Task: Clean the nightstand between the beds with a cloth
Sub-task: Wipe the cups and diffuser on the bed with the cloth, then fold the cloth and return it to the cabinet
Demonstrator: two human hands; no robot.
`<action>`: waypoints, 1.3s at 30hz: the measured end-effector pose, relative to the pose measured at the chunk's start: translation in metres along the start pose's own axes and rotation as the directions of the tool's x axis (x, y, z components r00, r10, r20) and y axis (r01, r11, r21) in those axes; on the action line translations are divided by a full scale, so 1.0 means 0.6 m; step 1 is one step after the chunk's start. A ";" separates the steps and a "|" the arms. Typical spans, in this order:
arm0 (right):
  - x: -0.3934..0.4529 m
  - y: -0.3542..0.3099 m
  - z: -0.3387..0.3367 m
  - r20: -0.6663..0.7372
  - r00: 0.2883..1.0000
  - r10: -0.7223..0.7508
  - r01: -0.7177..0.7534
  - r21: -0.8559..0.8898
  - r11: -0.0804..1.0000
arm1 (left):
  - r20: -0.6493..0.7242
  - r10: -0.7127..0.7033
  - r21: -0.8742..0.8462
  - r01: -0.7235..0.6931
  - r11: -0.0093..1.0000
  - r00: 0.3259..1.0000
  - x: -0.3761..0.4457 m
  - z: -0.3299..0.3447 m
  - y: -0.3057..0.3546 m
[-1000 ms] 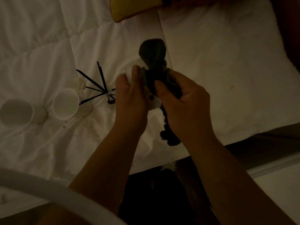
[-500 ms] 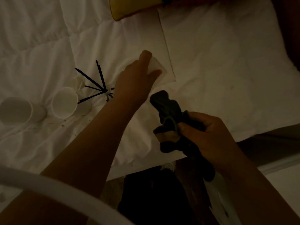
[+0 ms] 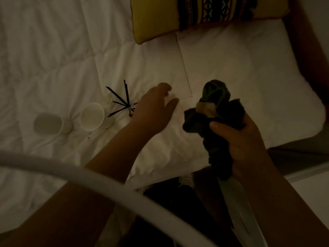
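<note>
My right hand (image 3: 243, 143) grips a bunched dark cloth (image 3: 219, 104) with a tan patch on it, held above the edge of the white bed (image 3: 53, 59). My left hand (image 3: 154, 109) hovers low over the sheet left of the cloth, fingers loosely curled and thumb spread. A faint pale spot shows between its fingers and thumb; I cannot make out what it is. The nightstand is not in view.
Two white paper cups (image 3: 91, 116) (image 3: 48, 125) lie tipped on the bed at left, beside a fan of black stir sticks (image 3: 121, 102). A yellow patterned cushion (image 3: 160, 18) and a white pillow (image 3: 249, 68) lie at the back. A pale curved band (image 3: 89, 175) crosses the foreground.
The hands came apart: my left hand carried a small white piece to the bed and now hangs loosely there. My right hand kept the dark cloth and raised it again.
</note>
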State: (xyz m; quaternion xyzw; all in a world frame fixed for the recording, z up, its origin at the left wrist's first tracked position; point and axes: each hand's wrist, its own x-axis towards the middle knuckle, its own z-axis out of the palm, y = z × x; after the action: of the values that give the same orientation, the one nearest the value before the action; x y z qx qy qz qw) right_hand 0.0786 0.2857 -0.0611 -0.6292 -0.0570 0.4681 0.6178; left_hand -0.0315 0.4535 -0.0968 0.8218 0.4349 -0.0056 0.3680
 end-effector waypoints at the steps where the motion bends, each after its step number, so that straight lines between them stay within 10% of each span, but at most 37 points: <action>1: -0.007 -0.021 0.011 -0.020 1.000 -0.018 0.018 -0.014 1.000 | 0.051 -0.037 -0.148 0.044 0.988 0.998 -0.025 -0.020 0.021; 5: -0.043 -0.114 0.063 0.085 0.996 -0.035 0.031 0.054 0.998 | 0.373 -0.067 -0.743 0.341 0.576 0.925 -0.109 -0.128 0.094; 10: -0.118 -0.231 0.148 0.288 0.954 -0.084 0.110 -0.076 0.991 | 0.135 0.041 -0.749 0.075 0.658 0.990 -0.202 -0.265 0.141; 21: -0.261 -0.444 0.270 0.308 0.934 -0.180 0.205 -0.048 0.978 | -0.313 -0.060 -0.908 -0.280 0.313 0.948 -0.387 -0.523 0.183; 30: -0.351 -0.559 0.385 0.573 0.769 -0.282 0.418 -0.118 0.901 | -0.182 -0.250 -0.944 -0.098 0.315 0.951 -0.432 -0.639 0.161; 36: -0.394 -0.595 0.448 0.691 0.663 -0.286 0.538 -0.175 0.824 | 0.285 0.142 -0.929 0.238 0.282 0.948 -0.469 -0.672 0.132; 39: -0.387 -0.600 0.463 0.661 0.707 -0.252 0.535 -0.266 0.802 | 0.214 0.166 -0.958 0.173 0.231 0.963 -0.472 -0.671 0.138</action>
State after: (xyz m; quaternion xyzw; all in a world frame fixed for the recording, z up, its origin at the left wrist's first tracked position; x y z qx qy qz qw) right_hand -0.0511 0.4188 0.4142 -0.5434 -0.4886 0.4685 0.4965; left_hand -0.2732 0.4689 0.3397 0.4049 0.2908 0.1524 0.8534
